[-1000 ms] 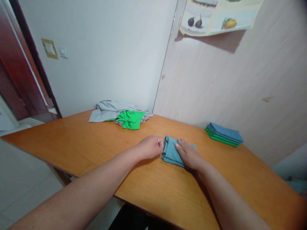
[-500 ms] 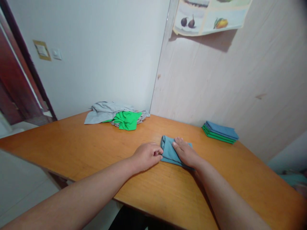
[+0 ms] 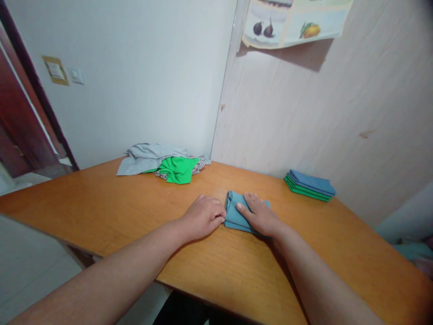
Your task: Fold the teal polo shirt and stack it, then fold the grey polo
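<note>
A small folded teal-blue cloth [image 3: 233, 213] lies on the orange wooden table [image 3: 135, 212]. My left hand [image 3: 203, 215] sits at the cloth's left edge with its fingers curled, pinching the folded edge. Flat on top of the cloth lies my right hand [image 3: 260, 216], fingers stretched out and pressing down, covering its right half.
A neat stack of folded blue and green cloths [image 3: 310, 185] rests at the back right by the wall. At the back, a loose heap of grey and green cloth [image 3: 162, 164] lies in the corner. A fruit poster [image 3: 291, 20] hangs on the wall; a doorway is at left.
My left hand has shifted slightly down and left along the cloth's edge. The right hand stays flat on the cloth. The view has drifted a little.
</note>
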The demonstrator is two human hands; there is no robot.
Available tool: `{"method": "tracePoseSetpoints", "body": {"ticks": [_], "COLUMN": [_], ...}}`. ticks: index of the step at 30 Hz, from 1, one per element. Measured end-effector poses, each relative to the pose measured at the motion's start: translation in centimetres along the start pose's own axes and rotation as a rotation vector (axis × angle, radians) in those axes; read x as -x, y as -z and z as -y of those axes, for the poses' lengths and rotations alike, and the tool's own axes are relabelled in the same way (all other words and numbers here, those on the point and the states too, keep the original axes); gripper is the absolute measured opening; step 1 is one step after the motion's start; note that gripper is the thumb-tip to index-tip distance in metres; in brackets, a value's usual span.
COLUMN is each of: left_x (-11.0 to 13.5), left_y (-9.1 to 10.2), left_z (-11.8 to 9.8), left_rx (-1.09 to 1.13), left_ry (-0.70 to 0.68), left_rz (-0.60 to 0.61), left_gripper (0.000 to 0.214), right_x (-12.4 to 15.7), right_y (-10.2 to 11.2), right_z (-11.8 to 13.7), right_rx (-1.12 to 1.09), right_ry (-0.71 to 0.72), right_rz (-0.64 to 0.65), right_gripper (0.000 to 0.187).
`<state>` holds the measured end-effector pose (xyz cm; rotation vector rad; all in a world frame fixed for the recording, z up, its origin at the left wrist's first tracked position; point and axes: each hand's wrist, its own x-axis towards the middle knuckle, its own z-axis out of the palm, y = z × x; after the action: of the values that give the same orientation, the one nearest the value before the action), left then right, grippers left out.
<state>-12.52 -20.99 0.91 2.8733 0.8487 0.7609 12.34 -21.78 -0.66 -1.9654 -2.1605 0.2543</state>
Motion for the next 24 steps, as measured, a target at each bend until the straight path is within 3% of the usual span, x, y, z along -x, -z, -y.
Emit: {"method": "tracePoseSetpoints", "body": {"ticks": [9, 13, 17, 21, 24], "left_x": [0.1, -0.9, -3.6, -6.4, -7.2], "left_y": [-1.0, -0.5, -0.2, -1.5, -3.0], "left_z": [0.9, 0.7, -0.5, -1.6, -1.7], "left_rx": [0.146, 0.199, 0.187, 0.119, 0.042], "left_ry": [0.067, 0.178, 0.146, 0.075, 0.117], "left_rz": [0.035, -0.078, -0.149, -0.048, 0.066], "left_gripper": [0.012, 0.014, 0.024, 0.036, 0.046], "right_x": [0.5, 0.5, 0.5, 0.4, 0.3], "right_y": [0.3, 0.2, 0.1, -0.1, -0.2], "right_z": [0.8, 0.8, 0.7, 0.6, 0.6], "right_rx": [0.082, 0.077, 0.075, 0.079, 0.077], "right_ry": [0.028, 0.035, 0.050, 0.070, 0.074], "right_rz": [0.009, -0.012, -0.026, -0.030, -0.040], "right_gripper": [0.097, 0.098, 0.096, 0.090, 0.087]}}
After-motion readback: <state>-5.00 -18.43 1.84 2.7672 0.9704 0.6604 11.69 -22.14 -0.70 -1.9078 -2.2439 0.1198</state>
